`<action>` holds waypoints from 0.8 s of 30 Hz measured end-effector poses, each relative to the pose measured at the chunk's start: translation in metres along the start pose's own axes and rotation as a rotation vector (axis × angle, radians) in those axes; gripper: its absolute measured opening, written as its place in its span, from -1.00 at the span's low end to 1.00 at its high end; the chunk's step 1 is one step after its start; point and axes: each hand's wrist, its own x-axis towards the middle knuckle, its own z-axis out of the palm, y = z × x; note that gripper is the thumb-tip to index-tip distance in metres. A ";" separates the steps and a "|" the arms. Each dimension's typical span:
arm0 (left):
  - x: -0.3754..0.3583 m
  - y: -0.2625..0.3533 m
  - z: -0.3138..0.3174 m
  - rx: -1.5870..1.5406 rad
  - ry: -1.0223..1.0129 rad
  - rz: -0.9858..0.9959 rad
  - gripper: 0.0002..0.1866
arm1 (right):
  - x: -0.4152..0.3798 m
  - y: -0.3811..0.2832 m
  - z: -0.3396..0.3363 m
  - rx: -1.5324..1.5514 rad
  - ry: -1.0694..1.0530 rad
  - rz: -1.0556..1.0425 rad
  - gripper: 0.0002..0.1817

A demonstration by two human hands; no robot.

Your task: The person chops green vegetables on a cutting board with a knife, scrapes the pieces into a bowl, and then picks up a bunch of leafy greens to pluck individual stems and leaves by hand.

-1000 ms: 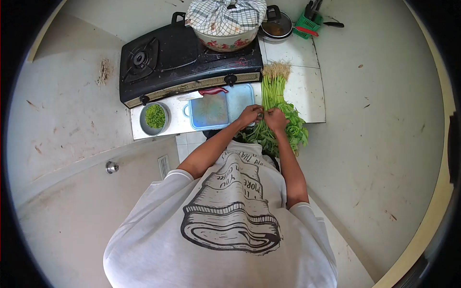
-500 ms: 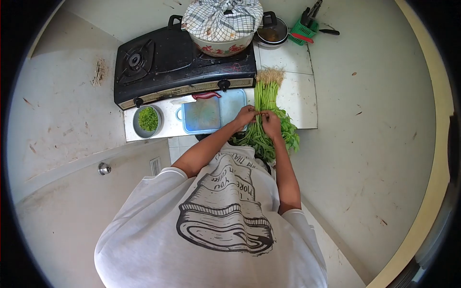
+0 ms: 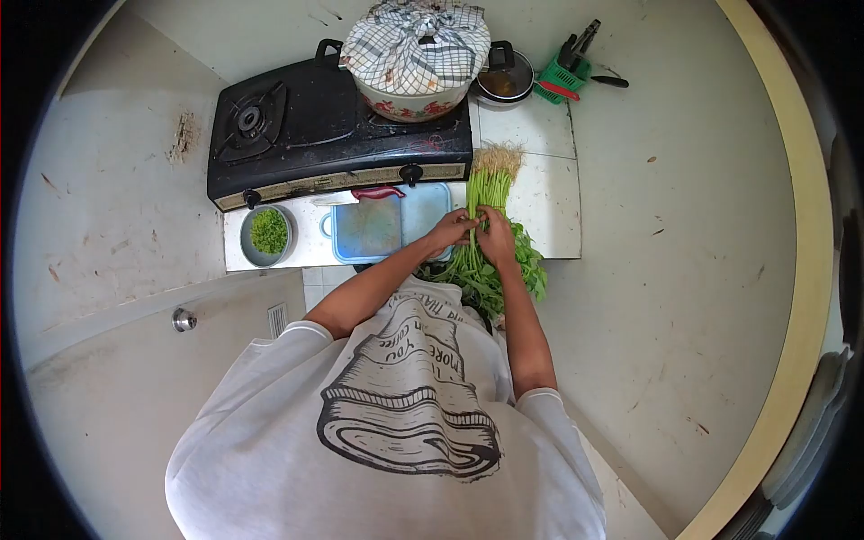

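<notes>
- Two bare hands are showing on my remote feed, and I am finding both just above and right of the frame's centre, working close together.
- My left hand (image 3: 454, 229) is pinching with thumb and fingertips nearly together, taking hold of thin stems at the left edge of a bunch of greens (image 3: 489, 190).
- My right hand (image 3: 495, 238) is curling over the same stems just to the right, its fingers bent in and gripping; how firmly, I am not able to tell.
- That bunch is lying right of centre in the upper half, its pale roots (image 3: 498, 160) pointing to the top of the frame and its leaves (image 3: 529, 265) spreading below, partly behind my right wrist.
- Just left of the hands, a blue cutting board (image 3: 425, 209) is resting on the white counter (image 3: 549, 207), and a knife with a red handle (image 3: 378, 193) is lying across its top edge.
- Farther left, a grey bowl (image 3: 291, 236) is holding chopped greens (image 3: 269, 231).
- Across the upper left, a black stove (image 3: 328, 144) is carrying a flowered pot (image 3: 416, 108), which a checked cloth (image 3: 414, 49) is covering.
- At upper right, a round pan (image 3: 506, 84) is sitting beside a green basket (image 3: 548, 75) of dark-handled utensils (image 3: 585, 38).
</notes>
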 end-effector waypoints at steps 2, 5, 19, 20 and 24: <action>-0.001 0.004 0.004 0.051 -0.006 0.036 -0.73 | 0.003 -0.002 -0.003 -0.038 -0.012 0.039 -0.56; -0.006 0.011 0.004 0.129 -0.036 0.086 -0.74 | 0.009 -0.005 -0.005 -0.084 -0.032 0.088 -0.58; -0.023 0.031 0.006 0.005 -0.119 0.126 -0.66 | 0.020 -0.010 -0.006 -0.176 0.007 0.216 -0.56; -0.023 0.034 0.006 0.016 -0.128 0.125 -0.63 | 0.021 -0.012 -0.007 -0.180 0.025 0.194 -0.56; -0.015 0.035 0.006 0.050 -0.156 0.132 -0.65 | 0.028 -0.003 -0.008 -0.043 0.050 0.001 -0.62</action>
